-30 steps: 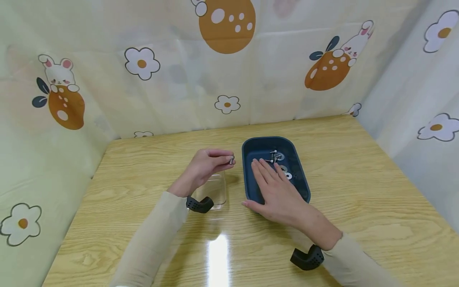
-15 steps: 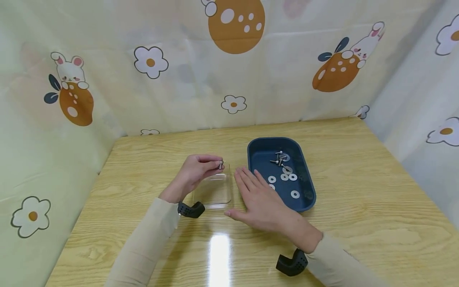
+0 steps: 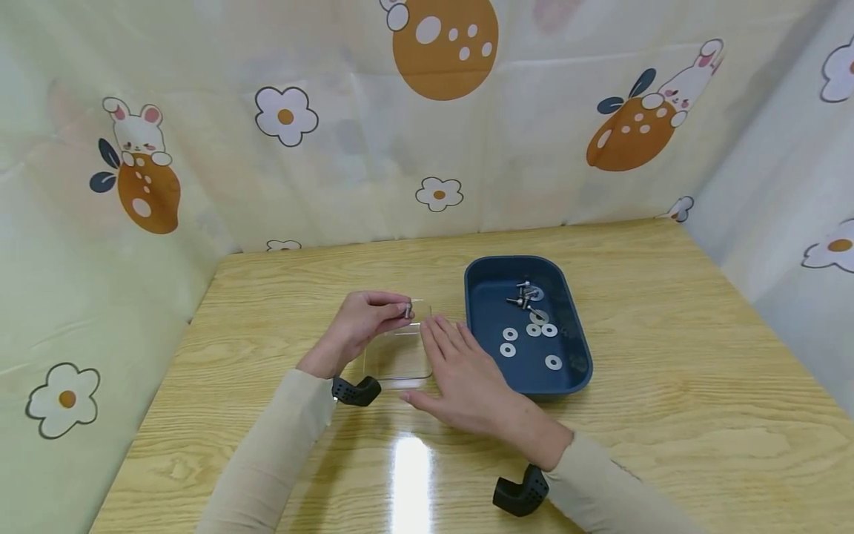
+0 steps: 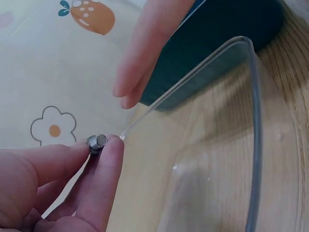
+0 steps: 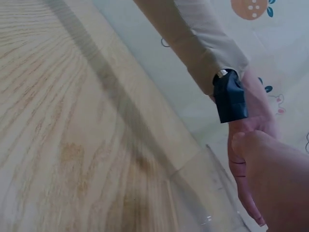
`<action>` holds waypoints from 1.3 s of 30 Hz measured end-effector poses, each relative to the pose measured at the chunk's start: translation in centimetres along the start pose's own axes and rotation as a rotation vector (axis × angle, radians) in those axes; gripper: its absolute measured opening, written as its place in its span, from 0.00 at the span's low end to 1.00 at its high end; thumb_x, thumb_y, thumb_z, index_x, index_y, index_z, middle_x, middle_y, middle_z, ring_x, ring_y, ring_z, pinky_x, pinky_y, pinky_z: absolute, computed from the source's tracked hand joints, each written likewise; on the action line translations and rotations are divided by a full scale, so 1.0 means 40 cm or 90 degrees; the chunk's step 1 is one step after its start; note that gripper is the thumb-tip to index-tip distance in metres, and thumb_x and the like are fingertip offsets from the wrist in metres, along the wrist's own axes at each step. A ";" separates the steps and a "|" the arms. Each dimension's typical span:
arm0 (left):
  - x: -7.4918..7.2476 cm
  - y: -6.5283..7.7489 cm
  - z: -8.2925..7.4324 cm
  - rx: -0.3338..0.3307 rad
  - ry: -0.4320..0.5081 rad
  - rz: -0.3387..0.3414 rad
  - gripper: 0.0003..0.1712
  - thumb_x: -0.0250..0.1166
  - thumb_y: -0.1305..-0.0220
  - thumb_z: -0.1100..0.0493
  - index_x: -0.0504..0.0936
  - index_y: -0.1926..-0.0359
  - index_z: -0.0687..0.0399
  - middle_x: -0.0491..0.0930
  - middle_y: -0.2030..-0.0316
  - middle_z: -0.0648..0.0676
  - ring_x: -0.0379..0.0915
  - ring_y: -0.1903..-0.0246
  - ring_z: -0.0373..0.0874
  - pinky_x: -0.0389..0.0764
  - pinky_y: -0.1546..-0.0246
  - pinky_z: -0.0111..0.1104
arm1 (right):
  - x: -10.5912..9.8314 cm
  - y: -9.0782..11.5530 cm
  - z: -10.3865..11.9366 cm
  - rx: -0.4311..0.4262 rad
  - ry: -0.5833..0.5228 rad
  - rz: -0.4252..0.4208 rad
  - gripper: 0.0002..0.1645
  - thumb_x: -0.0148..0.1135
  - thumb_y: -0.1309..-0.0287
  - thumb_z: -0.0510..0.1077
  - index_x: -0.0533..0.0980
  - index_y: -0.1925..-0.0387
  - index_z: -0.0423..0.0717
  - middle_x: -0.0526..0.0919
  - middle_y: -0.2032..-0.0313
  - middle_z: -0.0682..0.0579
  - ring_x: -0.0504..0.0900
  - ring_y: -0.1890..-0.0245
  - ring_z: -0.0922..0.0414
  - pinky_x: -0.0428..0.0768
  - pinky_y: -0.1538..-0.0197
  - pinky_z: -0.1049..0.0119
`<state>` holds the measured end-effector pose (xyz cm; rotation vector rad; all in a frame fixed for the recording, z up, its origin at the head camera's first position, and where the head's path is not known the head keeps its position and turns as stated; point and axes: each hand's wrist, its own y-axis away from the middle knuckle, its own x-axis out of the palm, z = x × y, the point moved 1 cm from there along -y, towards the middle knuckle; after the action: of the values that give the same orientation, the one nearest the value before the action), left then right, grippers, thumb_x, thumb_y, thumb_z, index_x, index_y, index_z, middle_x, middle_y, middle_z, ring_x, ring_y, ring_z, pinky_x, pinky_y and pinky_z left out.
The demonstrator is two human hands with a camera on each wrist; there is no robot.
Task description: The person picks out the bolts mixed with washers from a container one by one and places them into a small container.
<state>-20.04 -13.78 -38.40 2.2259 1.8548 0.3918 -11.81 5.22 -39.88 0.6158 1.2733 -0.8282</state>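
Observation:
My left hand (image 3: pixel 360 320) pinches a small metal bolt (image 4: pixel 99 141) between thumb and fingertips, above the far edge of a clear plastic box (image 3: pixel 399 380). The bolt's round end points toward the left wrist camera; the rest lies behind the fingers. My right hand (image 3: pixel 470 382) is held flat at the box's right side, fingers straight and close together, thumb spread, nothing in its grasp. Its fingertips come near the left hand's in the head view. In the left wrist view, two right-hand fingers (image 4: pixel 145 53) reach down over the box's far side.
Just right of the right hand stands a dark blue tray (image 3: pixel 582 326). Inside it lie several bolts (image 3: pixel 523 302) at the far end and several flat washers (image 3: pixel 553 363). Patterned cloth (image 3: pixel 347 170) rises behind the wooden table (image 3: pixel 687 356) and along both sides.
My right hand has moved left from over the tray to beside the clear box, uncovering the washers. The left hand, still pinching the bolt, has shifted slightly left and nearer over the box.

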 end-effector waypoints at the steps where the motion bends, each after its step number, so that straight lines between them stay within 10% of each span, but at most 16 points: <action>1: 0.001 -0.002 0.002 -0.001 -0.003 -0.002 0.18 0.57 0.29 0.69 0.77 0.41 0.72 0.75 0.41 0.72 0.85 0.53 0.48 0.84 0.52 0.30 | 0.003 -0.001 0.001 0.006 0.003 0.001 0.60 0.37 0.36 0.79 0.45 0.22 0.40 0.43 0.21 0.45 0.40 0.20 0.49 0.45 0.20 0.48; 39: -0.001 -0.005 0.010 -0.017 -0.062 -0.044 0.16 0.59 0.30 0.68 0.79 0.45 0.74 0.80 0.46 0.72 0.86 0.57 0.48 0.86 0.54 0.32 | 0.081 -0.033 0.054 0.103 -0.017 -0.077 0.53 0.44 0.28 0.66 0.49 0.27 0.25 0.47 0.25 0.28 0.47 0.23 0.37 0.53 0.22 0.50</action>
<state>-20.09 -13.78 -38.84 2.1186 1.8594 0.2894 -11.39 2.13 -42.55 0.6590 1.2357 -1.0436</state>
